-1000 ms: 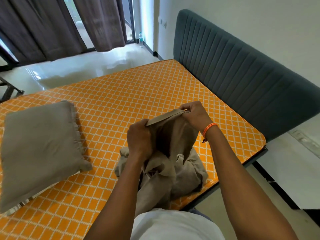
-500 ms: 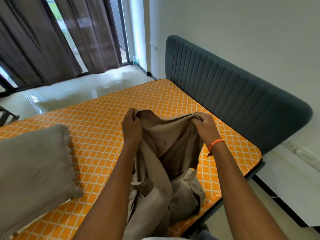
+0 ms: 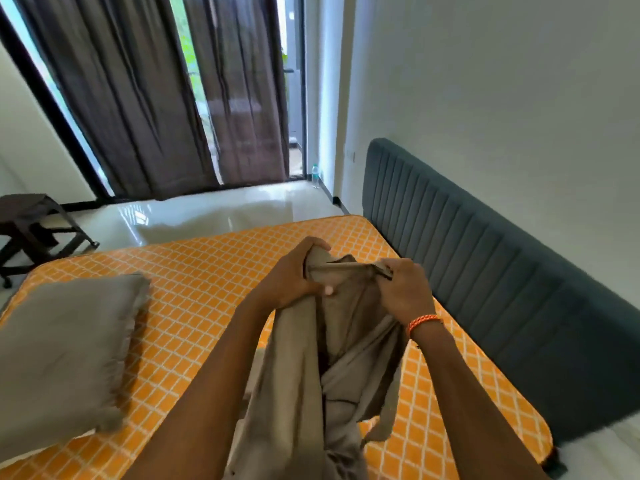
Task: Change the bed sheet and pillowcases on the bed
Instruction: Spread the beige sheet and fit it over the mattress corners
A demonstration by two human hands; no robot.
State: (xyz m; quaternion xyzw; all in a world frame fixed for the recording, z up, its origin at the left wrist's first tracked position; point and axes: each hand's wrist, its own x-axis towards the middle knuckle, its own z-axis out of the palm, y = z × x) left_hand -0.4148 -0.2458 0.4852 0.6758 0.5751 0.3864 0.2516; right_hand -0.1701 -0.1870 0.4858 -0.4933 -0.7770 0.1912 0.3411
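A grey-beige pillowcase (image 3: 311, 368) hangs in front of me above the bare orange-and-white checked mattress (image 3: 194, 299). My left hand (image 3: 294, 275) grips one end of its top edge. My right hand (image 3: 403, 289), with an orange band at the wrist, pinches the other end, and the edge is stretched between them. The cloth's lower part drapes down over the mattress's near edge. A grey pillow (image 3: 62, 355) in a frilled case lies on the mattress at the left.
A dark teal padded headboard (image 3: 491, 268) runs along the right side against a white wall. Brown curtains (image 3: 145, 98) hang over glass doors beyond a glossy floor. A dark stool (image 3: 31, 223) stands at far left, a water bottle (image 3: 315, 175) by the doors.
Both hands have lifted the pillowcase higher off the mattress and pulled its top edge taut. My view has tilted up, showing more of the curtains and wall.
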